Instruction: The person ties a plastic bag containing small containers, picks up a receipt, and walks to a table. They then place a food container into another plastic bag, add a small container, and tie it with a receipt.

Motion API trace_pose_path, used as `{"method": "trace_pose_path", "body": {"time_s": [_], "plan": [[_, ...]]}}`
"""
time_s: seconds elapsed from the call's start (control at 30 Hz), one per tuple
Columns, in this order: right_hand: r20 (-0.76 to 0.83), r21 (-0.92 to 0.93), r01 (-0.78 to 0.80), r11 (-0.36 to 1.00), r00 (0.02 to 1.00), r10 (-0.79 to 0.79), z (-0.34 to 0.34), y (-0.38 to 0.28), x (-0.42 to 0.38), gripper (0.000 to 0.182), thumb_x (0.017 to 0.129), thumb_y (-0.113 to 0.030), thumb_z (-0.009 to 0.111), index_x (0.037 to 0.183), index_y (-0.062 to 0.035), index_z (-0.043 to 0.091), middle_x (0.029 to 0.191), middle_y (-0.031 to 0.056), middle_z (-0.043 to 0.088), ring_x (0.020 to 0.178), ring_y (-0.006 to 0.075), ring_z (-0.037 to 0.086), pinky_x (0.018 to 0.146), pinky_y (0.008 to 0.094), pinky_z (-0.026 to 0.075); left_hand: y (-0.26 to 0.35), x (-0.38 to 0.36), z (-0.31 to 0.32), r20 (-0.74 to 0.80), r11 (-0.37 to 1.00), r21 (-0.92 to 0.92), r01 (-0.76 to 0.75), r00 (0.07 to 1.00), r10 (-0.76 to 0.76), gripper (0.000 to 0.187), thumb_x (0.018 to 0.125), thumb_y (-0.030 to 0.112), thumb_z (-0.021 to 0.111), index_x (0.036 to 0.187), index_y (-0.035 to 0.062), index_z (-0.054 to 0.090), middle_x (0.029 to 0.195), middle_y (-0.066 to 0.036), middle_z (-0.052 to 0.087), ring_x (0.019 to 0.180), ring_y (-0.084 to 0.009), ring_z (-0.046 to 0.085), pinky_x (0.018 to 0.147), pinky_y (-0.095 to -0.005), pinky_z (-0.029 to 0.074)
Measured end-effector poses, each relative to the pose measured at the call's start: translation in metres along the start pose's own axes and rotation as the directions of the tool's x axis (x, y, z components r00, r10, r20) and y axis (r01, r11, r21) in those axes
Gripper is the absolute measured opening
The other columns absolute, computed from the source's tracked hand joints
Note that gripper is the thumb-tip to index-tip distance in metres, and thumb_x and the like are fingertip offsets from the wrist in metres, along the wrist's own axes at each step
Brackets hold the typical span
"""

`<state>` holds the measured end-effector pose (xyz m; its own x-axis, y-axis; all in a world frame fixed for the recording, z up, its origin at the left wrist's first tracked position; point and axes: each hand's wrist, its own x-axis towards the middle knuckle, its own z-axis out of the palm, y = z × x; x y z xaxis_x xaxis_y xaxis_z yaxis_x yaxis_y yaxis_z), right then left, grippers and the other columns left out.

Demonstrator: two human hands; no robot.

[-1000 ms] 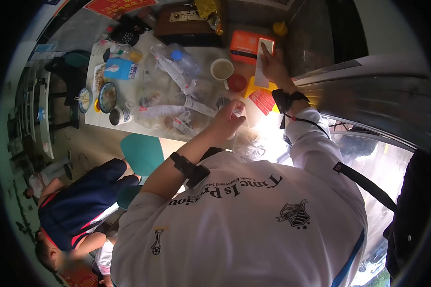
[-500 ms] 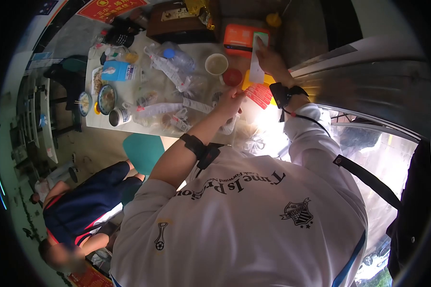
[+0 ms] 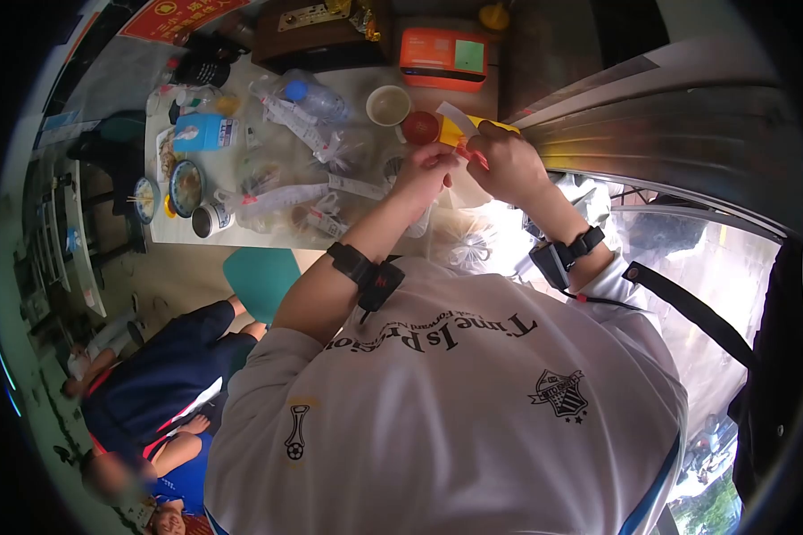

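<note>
My left hand (image 3: 426,175) is closed in a pinch at the edge of a red-printed paper piece (image 3: 473,154), mostly covered by my fingers. Right beside it, my right hand (image 3: 511,166) is closed on a white paper strip (image 3: 456,117), whose free end sticks up past the fingers. Both hands are close together over a yellow object (image 3: 455,134) on the table. Beyond them stands an orange-and-white label printer (image 3: 443,61) with a green panel. A red round lid (image 3: 420,127) and a pale cup (image 3: 388,106) are just left of the hands.
Plastic-wrapped packages, a clear bottle with a blue cap (image 3: 317,100), a blue carton (image 3: 202,132) and bowls (image 3: 186,187) crowd the table. A knotted plastic bag (image 3: 464,248) sits near my body. A teal stool (image 3: 261,281) and seated people are at lower left.
My right hand has drawn back from the printer with the paper strip and now meets my left hand. The red-printed paper is more covered. The view has shifted slightly.
</note>
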<state>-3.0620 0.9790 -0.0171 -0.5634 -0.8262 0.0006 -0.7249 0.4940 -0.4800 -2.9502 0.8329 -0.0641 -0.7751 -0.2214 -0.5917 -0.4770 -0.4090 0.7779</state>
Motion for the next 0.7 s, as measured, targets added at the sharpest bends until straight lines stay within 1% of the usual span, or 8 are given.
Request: {"method": "trace_pose_path", "body": {"time_s": [0.07, 0.2, 0.27, 0.5, 0.57, 0.6, 0.63, 0.7], "plan": [[-0.117, 0.017, 0.021, 1.0, 0.993, -0.018, 0.0, -0.008, -0.003, 0.014, 0.081, -0.019, 0.07, 0.086, -0.0052, 0.069, 0.085, 0.0113, 0.062, 0.075, 0.033, 0.065, 0.07, 0.0404, 0.054, 0.008, -0.005, 0.003, 0.01, 0.997, 0.068, -0.024, 1.0, 0.023, 0.018, 0.096, 0.008, 0.056, 0.11, 0.0014, 0.065, 0.086, -0.003, 0.064, 0.067, -0.0109, 0.056, 0.064, -0.0255, 0.046], [-0.162, 0.053, 0.004, 0.999, 0.987, 0.005, 0.009, -0.011, -0.008, 0.014, 0.082, -0.018, 0.07, 0.084, -0.0044, 0.069, 0.083, 0.0113, 0.06, 0.074, 0.0326, 0.064, 0.069, 0.0415, 0.053, 0.011, -0.008, 0.005, 0.007, 0.984, 0.166, -0.057, 0.998, 0.057, 0.019, 0.094, 0.01, 0.057, 0.11, 0.0064, 0.067, 0.083, -0.001, 0.062, 0.069, -0.0099, 0.055, 0.062, -0.0234, 0.044], [-0.203, 0.025, 0.065, 0.998, 0.977, -0.059, 0.017, -0.009, -0.01, 0.013, 0.082, -0.017, 0.07, 0.08, -0.0042, 0.068, 0.081, 0.0117, 0.059, 0.073, 0.0326, 0.063, 0.068, 0.0423, 0.052, 0.009, -0.004, 0.002, 0.087, 0.917, 0.365, -0.162, 0.986, 0.14, 0.021, 0.095, 0.01, 0.057, 0.113, 0.0048, 0.067, 0.085, -0.002, 0.063, 0.071, -0.0107, 0.056, 0.066, -0.0247, 0.047], [-0.282, 0.031, -0.025, 0.999, 0.959, 0.032, 0.024, 0.002, -0.012, 0.008, 0.083, -0.011, 0.066, 0.078, -0.0046, 0.067, 0.078, 0.0129, 0.059, 0.072, 0.0323, 0.063, 0.067, 0.0415, 0.052, 0.004, -0.008, 0.005, 0.111, 0.906, 0.361, -0.222, 0.975, 0.195, 0.023, 0.093, 0.009, 0.061, 0.115, 0.0032, 0.065, 0.087, -0.003, 0.064, 0.07, -0.0118, 0.057, 0.068, -0.0254, 0.048], [-0.407, 0.23, -0.118, 0.966, 0.89, 0.205, 0.027, 0.01, -0.017, 0.011, 0.084, -0.014, 0.066, 0.077, -0.0057, 0.067, 0.08, 0.0138, 0.062, 0.072, 0.0347, 0.064, 0.065, 0.0436, 0.052, -0.006, -0.005, 0.003, -0.003, 0.928, 0.302, -0.217, 0.973, 0.229, 0.021, 0.093, 0.01, 0.06, 0.111, 0.0008, 0.064, 0.084, -0.006, 0.064, 0.069, -0.0118, 0.06, 0.066, -0.0258, 0.05], [-0.505, 0.234, -0.051, 0.971, 0.847, 0.166, 0.02, 0.012, -0.018, 0.009, 0.084, -0.011, 0.065, 0.076, -0.0066, 0.068, 0.076, 0.0137, 0.061, 0.067, 0.035, 0.062, 0.062, 0.0441, 0.051, -0.006, -0.004, 0.001, -0.002, 0.928, 0.301, -0.22, 0.973, 0.231, 0.021, 0.093, 0.01, 0.06, 0.111, 0.0008, 0.064, 0.084, -0.006, 0.064, 0.069, -0.0118, 0.06, 0.066, -0.0258, 0.05], [-0.58, 0.287, -0.191, 0.938, 0.745, 0.33, 0.014, 0.007, -0.026, 0.009, 0.087, -0.013, 0.066, 0.081, -0.0066, 0.069, 0.077, 0.0147, 0.061, 0.068, 0.0337, 0.062, 0.063, 0.0422, 0.051, -0.006, -0.004, -0.003, -0.045, 0.971, 0.187, -0.152, 0.986, 0.163, 0.022, 0.093, 0.011, 0.061, 0.112, 0.0002, 0.062, 0.084, -0.006, 0.064, 0.068, -0.0121, 0.06, 0.065, -0.0259, 0.049], [-0.748, 0.253, -0.227, 0.94, 0.57, 0.339, -0.001, 0.006, -0.034, 0.011, 0.089, -0.015, 0.066, 0.086, -0.006, 0.07, 0.08, 0.0149, 0.061, 0.069, 0.0323, 0.062, 0.063, 0.0406, 0.05, -0.003, -0.006, -0.01, -0.079, 0.994, 0.064, -0.085, 0.993, 0.09, 0.023, 0.093, 0.012, 0.061, 0.112, -0.0003, 0.061, 0.084, -0.006, 0.064, 0.067, -0.0124, 0.059, 0.064, -0.0259, 0.049]]}}
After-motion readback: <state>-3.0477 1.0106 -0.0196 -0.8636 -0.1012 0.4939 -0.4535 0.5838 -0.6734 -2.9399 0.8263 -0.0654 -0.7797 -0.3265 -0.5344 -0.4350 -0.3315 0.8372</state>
